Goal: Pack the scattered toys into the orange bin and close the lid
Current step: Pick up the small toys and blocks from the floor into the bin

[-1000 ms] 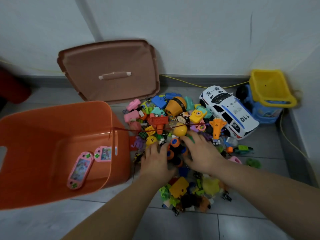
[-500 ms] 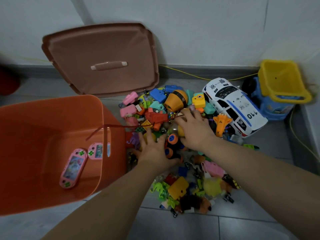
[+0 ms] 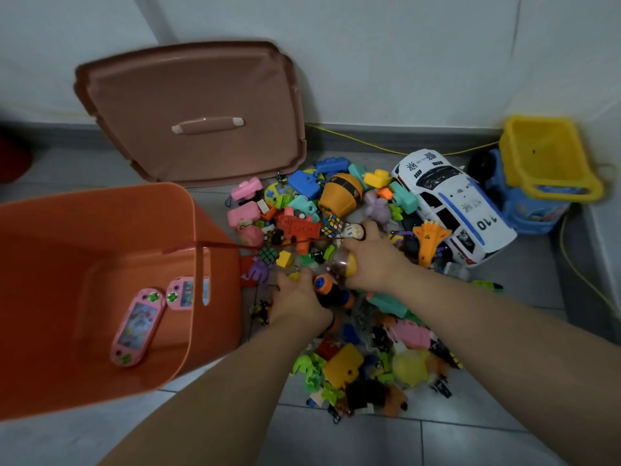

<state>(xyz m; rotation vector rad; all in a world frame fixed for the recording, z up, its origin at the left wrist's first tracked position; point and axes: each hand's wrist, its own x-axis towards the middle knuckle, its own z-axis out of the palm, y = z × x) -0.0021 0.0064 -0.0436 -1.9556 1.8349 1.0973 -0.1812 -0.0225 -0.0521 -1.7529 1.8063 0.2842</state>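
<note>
Two pink games (image 3: 137, 326) are all that lies in the bin (image 3: 67, 257), which stands open on your left, just beside the pile (image 3: 341, 198). The lid (image 3: 201, 95) is off and leans on the wall (image 3: 403, 62) behind the bin. So you are early in the packing, in the middle of a two-handed grab.

Your right hand (image 3: 373, 264) is curled round a yellow-and-clear capsule (image 3: 346, 264). A small figure (image 3: 355, 232) sits at its fingertips; whether you pinch it too cannot be told. Your left hand (image 3: 299, 299) is curled at the near edge of the pile and seems to grip an orange-and-black roller (image 3: 324, 287).

The next move calls for lifting both loads clear and swinging them left over the rim, then letting go inside. Mind the red strap (image 3: 228, 244) that runs from the rim into the pile, since it may snag or drag small pieces along. Most of the pile is yet to go, the big car (image 3: 450, 203) included, so the lid comes last.
</note>
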